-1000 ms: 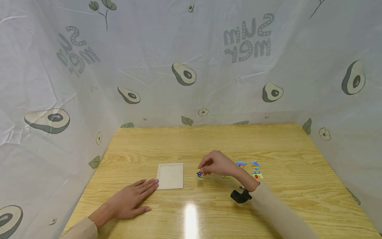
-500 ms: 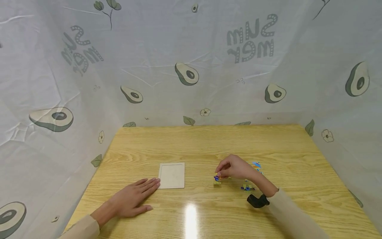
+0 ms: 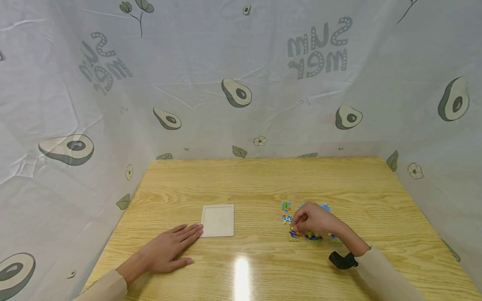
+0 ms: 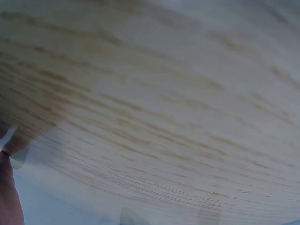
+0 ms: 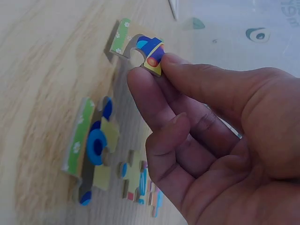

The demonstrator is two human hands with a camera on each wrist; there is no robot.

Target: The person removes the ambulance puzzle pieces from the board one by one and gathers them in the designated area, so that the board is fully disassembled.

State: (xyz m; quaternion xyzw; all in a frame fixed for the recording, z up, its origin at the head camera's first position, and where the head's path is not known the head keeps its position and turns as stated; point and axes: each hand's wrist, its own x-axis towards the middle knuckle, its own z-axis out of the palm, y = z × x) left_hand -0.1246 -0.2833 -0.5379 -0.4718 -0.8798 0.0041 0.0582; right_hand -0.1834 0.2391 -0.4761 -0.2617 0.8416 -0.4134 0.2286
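Between thumb and fingertips, my right hand (image 3: 315,219) pinches a jigsaw piece (image 5: 153,50) with a green flowered edge and blue, yellow and red print. It is among several other jigsaw pieces (image 3: 286,205) at the table's right. In the right wrist view, a piece with a blue wheel (image 5: 96,143) lies just beyond the curled fingers. My left hand (image 3: 167,251) rests palm down with fingers extended, its fingertips touching the left edge of a shallow pale wooden puzzle tray (image 3: 217,220). The left wrist view shows mostly table, with a bit of hand (image 4: 8,192) at its left edge.
The wooden table (image 3: 241,179) has a bright light reflection near its front. A pale curtain (image 3: 196,75) printed with avocados surrounds its back and sides. A black band (image 3: 342,260) sits at the right wrist.
My right hand has moved right and a little nearer, carrying the jigsaw piece from beside the tray to the other pieces. My left hand stays by the tray.
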